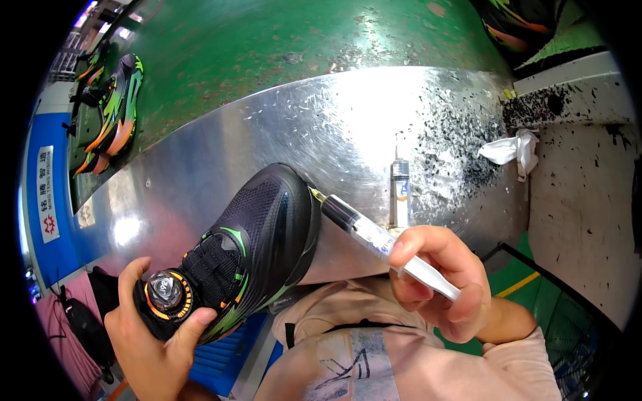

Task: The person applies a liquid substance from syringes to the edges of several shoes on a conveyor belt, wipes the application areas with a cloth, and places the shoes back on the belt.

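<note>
My left hand (157, 341) grips a black sneaker (257, 207) by its heel and collar, the toe pointing away from me. Green and orange accents mark its side, and a clear plastic-wrapped plug (164, 291) fills the opening. In my right hand (445, 281) is a syringe (368, 234) with dark liquid in its barrel, held by the white plunger end. The needle tip meets, or nearly meets, the edge of the sole near the toe. A second syringe (400, 187) lies on the metal tabletop (267, 127), right of the one I hold.
Several black, green and orange sneakers (120, 107) stand on the green surface (294, 40) at the far left. Another shoe (515, 27) is at the far right. A crumpled white cloth or tissue (511, 152) lies by the dark-stained ledge (568, 100). Black specks cover the tabletop's right part.
</note>
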Demonstrator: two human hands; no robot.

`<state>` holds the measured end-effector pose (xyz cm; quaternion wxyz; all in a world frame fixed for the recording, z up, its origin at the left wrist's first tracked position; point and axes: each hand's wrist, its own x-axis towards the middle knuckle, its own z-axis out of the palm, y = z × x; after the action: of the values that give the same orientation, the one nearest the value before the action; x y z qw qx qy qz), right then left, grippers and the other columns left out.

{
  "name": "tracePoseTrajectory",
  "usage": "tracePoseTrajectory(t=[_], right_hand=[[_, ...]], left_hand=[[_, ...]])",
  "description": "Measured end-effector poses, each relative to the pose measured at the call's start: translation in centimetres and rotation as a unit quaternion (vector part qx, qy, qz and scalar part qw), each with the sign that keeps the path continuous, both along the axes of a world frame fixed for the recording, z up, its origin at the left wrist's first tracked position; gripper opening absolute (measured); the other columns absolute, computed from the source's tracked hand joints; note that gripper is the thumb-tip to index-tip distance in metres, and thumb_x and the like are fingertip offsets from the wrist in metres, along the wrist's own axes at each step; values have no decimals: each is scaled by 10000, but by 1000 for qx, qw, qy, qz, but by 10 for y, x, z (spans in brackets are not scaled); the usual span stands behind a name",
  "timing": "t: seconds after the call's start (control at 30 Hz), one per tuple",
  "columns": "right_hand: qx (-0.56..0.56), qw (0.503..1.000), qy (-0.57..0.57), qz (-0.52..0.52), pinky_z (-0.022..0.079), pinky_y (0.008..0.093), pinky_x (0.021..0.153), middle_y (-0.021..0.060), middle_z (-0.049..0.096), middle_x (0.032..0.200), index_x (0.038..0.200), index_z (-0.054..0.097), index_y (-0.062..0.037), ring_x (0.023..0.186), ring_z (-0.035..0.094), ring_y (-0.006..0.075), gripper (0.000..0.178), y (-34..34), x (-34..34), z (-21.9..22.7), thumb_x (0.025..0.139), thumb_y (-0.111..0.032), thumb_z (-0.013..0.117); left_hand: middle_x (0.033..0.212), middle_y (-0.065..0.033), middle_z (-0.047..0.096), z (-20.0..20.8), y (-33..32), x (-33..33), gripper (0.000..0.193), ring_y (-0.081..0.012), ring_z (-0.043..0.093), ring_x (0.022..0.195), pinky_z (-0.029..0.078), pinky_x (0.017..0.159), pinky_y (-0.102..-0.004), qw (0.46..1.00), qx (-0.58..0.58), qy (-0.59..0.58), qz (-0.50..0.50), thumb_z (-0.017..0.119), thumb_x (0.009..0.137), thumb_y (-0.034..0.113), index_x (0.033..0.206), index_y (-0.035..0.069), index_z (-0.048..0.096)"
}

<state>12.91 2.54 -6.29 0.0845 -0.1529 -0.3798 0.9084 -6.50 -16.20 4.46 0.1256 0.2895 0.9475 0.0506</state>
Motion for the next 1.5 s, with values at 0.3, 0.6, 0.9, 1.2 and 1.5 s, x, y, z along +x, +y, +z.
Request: tracePoseTrajectory(t=[0.3,0.6,0.9,1.2,1.5], right_hand=[[25,999,-1,-47,234,193,566,-49,393,753,1364,326,47,643,308,28,809,-22,-1,11,887,-556,578],[151,988,19,-20,256,203,503,-54,392,669,1353,367,39,574,339,30,712,-49,17,3,896,-435,639],[311,949,51,-25,380,251,512,10,483,694,1311,448,10,572,466,125,668,-66,20,-1,838,-383,707],[373,925,68,-3,450,282,528,74,604,921,1274,486,-7,594,565,174,646,-81,22,7,779,-317,763],[391,917,81,-10,480,275,539,103,618,1025,1276,497,11,642,593,184,723,-70,27,9,737,-360,804]], left_hand=[[813,-167,647,-4,9,34,602,-241,653,742,493,709,-326,999,44,2,18,717,805,180,1265,-108,454],[819,-184,648,-13,8,45,533,-248,651,725,488,697,-334,997,68,29,12,693,843,167,1227,-126,468],[796,-187,649,-15,9,49,438,-281,636,702,471,670,-361,997,75,32,10,679,869,212,1131,-103,525],[762,-173,642,-15,7,48,366,-293,615,662,450,636,-373,997,69,32,17,661,877,230,1053,-73,555],[791,-183,670,-22,2,36,533,-300,691,754,504,698,-356,990,128,5,67,778,757,312,1082,-52,563]])
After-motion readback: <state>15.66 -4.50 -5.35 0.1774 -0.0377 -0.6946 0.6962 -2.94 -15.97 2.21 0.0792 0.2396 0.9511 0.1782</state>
